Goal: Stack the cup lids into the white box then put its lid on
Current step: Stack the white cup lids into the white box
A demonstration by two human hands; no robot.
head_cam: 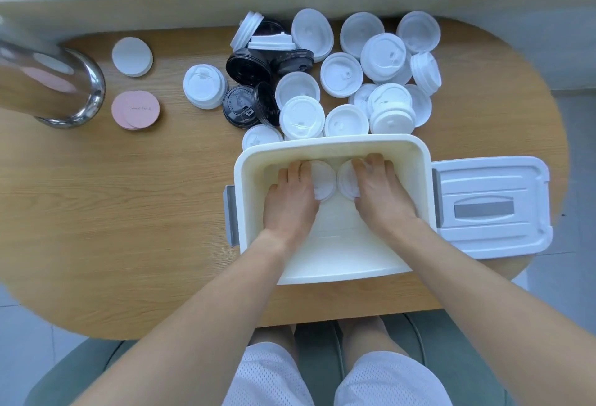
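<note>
Both hands are down inside the white box point(332, 147): left hand point(290, 199) has fingers curled over one white cup lid point(324, 180), right hand point(383, 196) likewise grips a second lid point(346, 180), the two lids touching side by side near the far wall. The loose pile of lids point(342, 75) lies straight beyond the box's far rim, roughly equal reach for either hand. Box lid point(490, 207) waits just right of the box, nearer the right hand; pink coasters point(135, 109) and a metal-rimmed jar point(51, 83) sit far left on the surface point(129, 212), not in the way.
</note>
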